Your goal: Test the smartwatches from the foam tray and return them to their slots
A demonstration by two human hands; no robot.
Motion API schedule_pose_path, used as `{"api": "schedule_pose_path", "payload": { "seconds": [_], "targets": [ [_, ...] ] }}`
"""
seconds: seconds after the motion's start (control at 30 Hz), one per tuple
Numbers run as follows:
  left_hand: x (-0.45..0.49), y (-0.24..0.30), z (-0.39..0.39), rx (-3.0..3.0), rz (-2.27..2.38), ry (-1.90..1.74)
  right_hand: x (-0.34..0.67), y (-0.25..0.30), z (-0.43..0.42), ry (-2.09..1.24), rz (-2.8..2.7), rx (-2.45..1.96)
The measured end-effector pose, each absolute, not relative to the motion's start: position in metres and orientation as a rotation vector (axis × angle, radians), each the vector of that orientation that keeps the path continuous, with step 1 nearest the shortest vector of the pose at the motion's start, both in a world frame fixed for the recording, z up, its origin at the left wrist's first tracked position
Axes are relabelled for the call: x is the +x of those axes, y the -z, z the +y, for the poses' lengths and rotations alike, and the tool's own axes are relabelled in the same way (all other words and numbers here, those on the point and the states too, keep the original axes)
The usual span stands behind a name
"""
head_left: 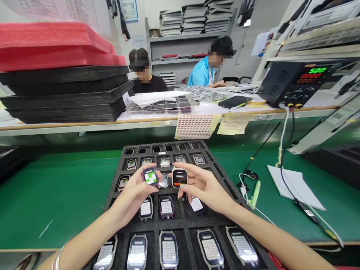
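Note:
My left hand is closed on a purple-rimmed smartwatch whose lit screen shows green and white blocks. Opposite it, my right hand grips a silver-rimmed smartwatch; its dark screen carries small text and an orange-red strip at the bottom. Both watches have no straps and are held just above a black foam tray. Rows of similar watch bodies lie in the tray's compartments, among them a purple-rimmed watch and a silver watch with white grid screens. My hands partly cover the middle rows.
Black and red foam trays are stacked on the raised shelf at left. A power supply with lit digits stands at right, its cables hanging by a white paper pad. Two people sit beyond the shelf. A phone lies on it.

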State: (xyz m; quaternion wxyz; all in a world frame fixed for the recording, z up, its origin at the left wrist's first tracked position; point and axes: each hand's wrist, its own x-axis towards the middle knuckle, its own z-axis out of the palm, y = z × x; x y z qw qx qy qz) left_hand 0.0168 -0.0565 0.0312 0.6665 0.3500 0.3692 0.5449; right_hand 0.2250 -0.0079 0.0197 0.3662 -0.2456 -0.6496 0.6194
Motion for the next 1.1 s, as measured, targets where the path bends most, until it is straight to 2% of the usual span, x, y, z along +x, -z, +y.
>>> {"api": "schedule_pose_path", "payload": {
  "seconds": [0.4,0.67,1.1],
  "targets": [
    [0.026,-0.019,-0.061,0.916,0.744,-1.129,0.227,-0.025,-0.011,-1.453,-1.664,-0.83],
    [0.022,-0.013,-0.059,1.084,0.818,-1.155,0.228,-0.031,-0.017,-1.5,-1.682,-0.747],
    [0.023,-0.019,-0.065,0.91,0.707,-1.161,0.227,-0.037,-0.023,-1.529,-1.631,-0.713]
  ]
}}
